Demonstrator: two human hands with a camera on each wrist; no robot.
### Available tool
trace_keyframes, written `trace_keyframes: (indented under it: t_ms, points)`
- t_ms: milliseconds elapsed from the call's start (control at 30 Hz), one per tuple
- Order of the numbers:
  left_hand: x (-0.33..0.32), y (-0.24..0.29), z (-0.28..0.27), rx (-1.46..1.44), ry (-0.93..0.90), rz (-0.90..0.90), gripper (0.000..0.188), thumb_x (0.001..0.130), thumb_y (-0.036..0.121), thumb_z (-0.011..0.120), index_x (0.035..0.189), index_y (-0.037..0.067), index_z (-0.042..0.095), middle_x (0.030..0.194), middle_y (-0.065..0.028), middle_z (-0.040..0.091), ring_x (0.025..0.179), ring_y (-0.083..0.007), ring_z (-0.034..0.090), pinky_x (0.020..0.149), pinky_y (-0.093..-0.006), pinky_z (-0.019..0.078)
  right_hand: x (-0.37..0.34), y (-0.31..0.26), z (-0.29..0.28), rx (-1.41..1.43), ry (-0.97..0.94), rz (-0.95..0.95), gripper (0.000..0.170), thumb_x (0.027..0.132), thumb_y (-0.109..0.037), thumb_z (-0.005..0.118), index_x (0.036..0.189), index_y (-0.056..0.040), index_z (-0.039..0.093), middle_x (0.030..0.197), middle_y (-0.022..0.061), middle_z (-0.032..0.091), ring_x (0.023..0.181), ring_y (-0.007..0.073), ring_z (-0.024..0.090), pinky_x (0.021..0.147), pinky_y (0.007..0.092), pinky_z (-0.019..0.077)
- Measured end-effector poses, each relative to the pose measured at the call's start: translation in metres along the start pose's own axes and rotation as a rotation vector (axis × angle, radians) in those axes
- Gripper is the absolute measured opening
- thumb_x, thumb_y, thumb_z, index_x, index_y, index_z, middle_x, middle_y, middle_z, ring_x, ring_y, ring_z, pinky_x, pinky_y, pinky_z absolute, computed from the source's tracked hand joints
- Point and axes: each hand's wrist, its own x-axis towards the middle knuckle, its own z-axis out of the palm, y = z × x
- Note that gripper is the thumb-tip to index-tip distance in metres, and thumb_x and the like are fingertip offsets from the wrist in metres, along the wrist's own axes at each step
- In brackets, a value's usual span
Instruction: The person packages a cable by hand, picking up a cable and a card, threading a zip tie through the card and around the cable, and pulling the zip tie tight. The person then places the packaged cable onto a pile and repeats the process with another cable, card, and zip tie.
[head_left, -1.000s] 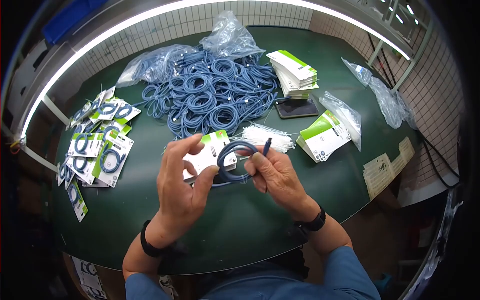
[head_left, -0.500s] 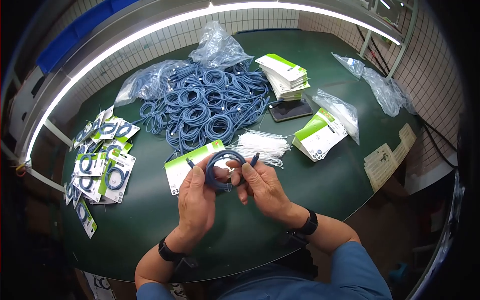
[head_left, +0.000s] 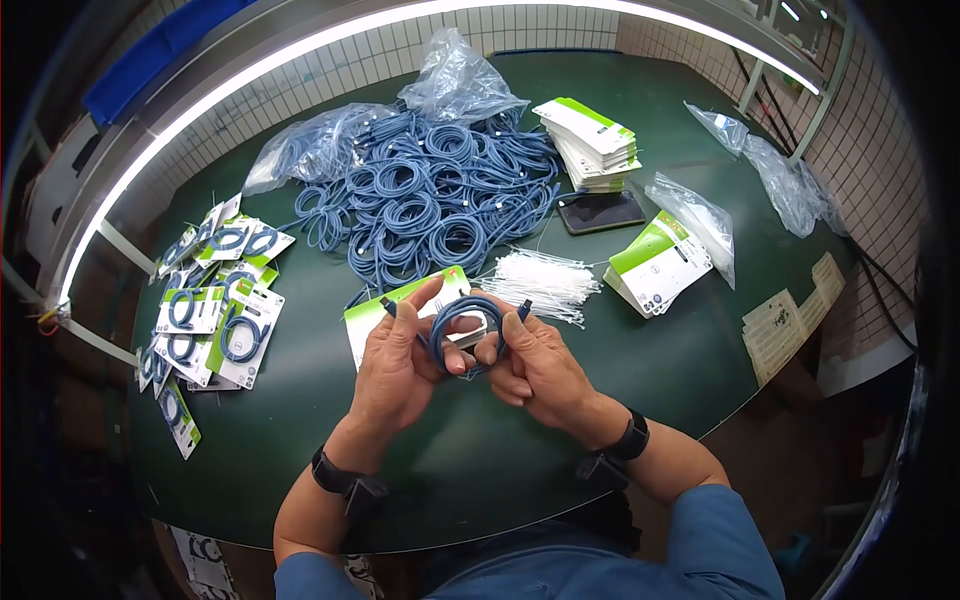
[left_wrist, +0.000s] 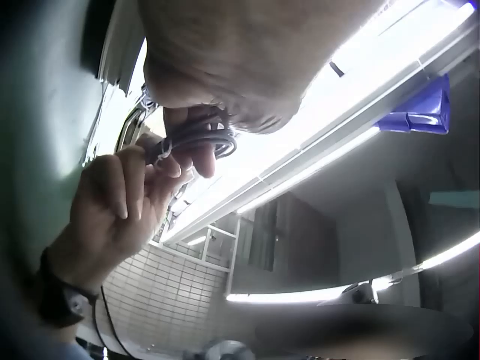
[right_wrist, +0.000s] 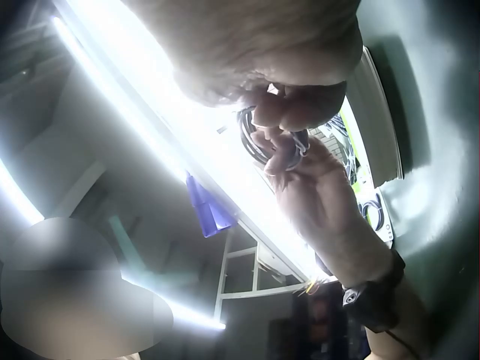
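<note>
Between both hands a coiled blue cable (head_left: 438,342) is held up over the table, its two dark plug ends sticking out left and right. My left hand (head_left: 392,375) grips the coil's left side, thumb up beside one plug. At the right side my right hand (head_left: 548,375) pinches the coil between thumb and curled fingers. The same coil (left_wrist: 217,141) shows in the left wrist view, and as thin loops (right_wrist: 246,139) in the right wrist view. Behind the hands lies a white and green card (head_left: 362,330), partly covered by them.
A big heap of coiled blue cables (head_left: 410,212) fills the back middle. Cards with cables (head_left: 240,335) are piled at left. White zip ties (head_left: 545,285), a phone (head_left: 602,212), card stacks (head_left: 590,150) and plastic bags (head_left: 785,190) lie to the right.
My left hand has come from beside the coil to grip its left side, and its index finger has since lifted. My right hand keeps hold of the coil.
</note>
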Motion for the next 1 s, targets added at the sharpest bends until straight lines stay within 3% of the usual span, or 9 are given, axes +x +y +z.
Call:
trace_keyframes:
  t_ms: [67, 200, 400, 500, 633, 733, 867, 1000]
  points:
    - [0.005, 0.001, -0.009, 0.262, -0.049, -0.030, 0.056, 0.115, 0.043, 0.037, 0.160, 0.010, 0.035, 0.092, -0.0113, 0.072, 0.072, -0.0163, 0.067, 0.078, -0.0352, 0.0592, 0.004, 0.003, -0.003, -0.052, 0.047, -0.003, 0.061, 0.114, -0.043, 0.041, 0.163, -0.0086, 0.032, 0.094, 0.0017, 0.061, 0.053, 0.0057, 0.040, 0.049, 0.0236, 0.0378]
    - [0.008, -0.004, -0.014, 0.032, -0.015, -0.109, 0.060, 0.113, 0.046, 0.040, 0.159, 0.007, 0.036, 0.093, -0.0135, 0.071, 0.074, -0.0176, 0.070, 0.078, -0.0351, 0.0602, 0.005, 0.006, -0.003, -0.024, 0.081, -0.067, 0.061, 0.113, -0.044, 0.042, 0.162, -0.0082, 0.033, 0.094, 0.0019, 0.062, 0.052, 0.0060, 0.040, 0.049, 0.0233, 0.0372]
    - [0.003, -0.001, -0.013, -0.003, -0.050, -0.100, 0.059, 0.114, 0.045, 0.040, 0.157, 0.005, 0.040, 0.093, -0.0126, 0.071, 0.076, -0.0175, 0.070, 0.082, -0.0356, 0.0601, 0.007, 0.006, -0.011, -0.071, 0.057, -0.087, 0.057, 0.113, -0.044, 0.042, 0.157, -0.0066, 0.042, 0.093, 0.0024, 0.062, 0.053, 0.0054, 0.040, 0.049, 0.0222, 0.0373]
    - [0.002, 0.001, -0.020, 0.004, -0.071, -0.060, 0.058, 0.114, 0.045, 0.039, 0.155, 0.004, 0.043, 0.093, -0.0122, 0.071, 0.077, -0.0177, 0.070, 0.086, -0.0357, 0.0600, 0.007, 0.002, -0.003, -0.482, 0.010, -0.108, 0.052, 0.114, -0.040, 0.043, 0.153, -0.0060, 0.050, 0.087, 0.0015, 0.060, 0.054, 0.0045, 0.042, 0.049, 0.0216, 0.0380]
    - [0.003, 0.002, -0.026, -0.238, -0.217, -0.091, 0.048, 0.112, 0.032, 0.053, 0.152, 0.006, 0.048, 0.096, -0.0100, 0.071, 0.082, -0.0156, 0.069, 0.088, -0.0318, 0.0587, 0.009, 0.007, -0.003, -0.664, 0.049, -0.111, 0.045, 0.115, -0.037, 0.041, 0.138, -0.0037, 0.060, 0.081, -0.0008, 0.057, 0.054, 0.0039, 0.044, 0.048, 0.0215, 0.0379]
    - [-0.007, -0.007, 0.002, 0.607, -0.107, 0.165, 0.045, 0.102, 0.012, 0.069, 0.145, 0.005, 0.057, 0.098, -0.0080, 0.071, 0.087, -0.0123, 0.067, 0.084, -0.0280, 0.0567, 0.010, 0.011, -0.008, -0.712, 0.041, -0.125, 0.041, 0.115, -0.037, 0.041, 0.127, -0.0032, 0.062, 0.079, -0.0018, 0.056, 0.054, 0.0040, 0.045, 0.047, 0.0214, 0.0371]
    - [-0.003, -0.012, -0.004, 0.690, -0.051, 0.203, 0.043, 0.093, -0.001, 0.076, 0.134, 0.003, 0.067, 0.101, -0.0063, 0.071, 0.091, -0.0096, 0.065, 0.081, -0.0255, 0.0541, 0.010, 0.013, -0.011, -0.712, 0.041, -0.087, 0.040, 0.115, -0.039, 0.041, 0.114, -0.0039, 0.061, 0.078, -0.0028, 0.055, 0.053, 0.0043, 0.045, 0.046, 0.0213, 0.0365]
    - [-0.002, -0.015, -0.009, 0.791, -0.058, 0.161, 0.033, 0.095, 0.003, 0.074, 0.128, 0.004, 0.071, 0.102, -0.0050, 0.070, 0.090, -0.0089, 0.065, 0.079, -0.0250, 0.0530, 0.013, 0.013, -0.011, -0.724, 0.027, -0.082, 0.038, 0.114, -0.039, 0.044, 0.113, -0.0047, 0.060, 0.078, -0.0030, 0.055, 0.054, 0.0036, 0.045, 0.047, 0.0210, 0.0365]
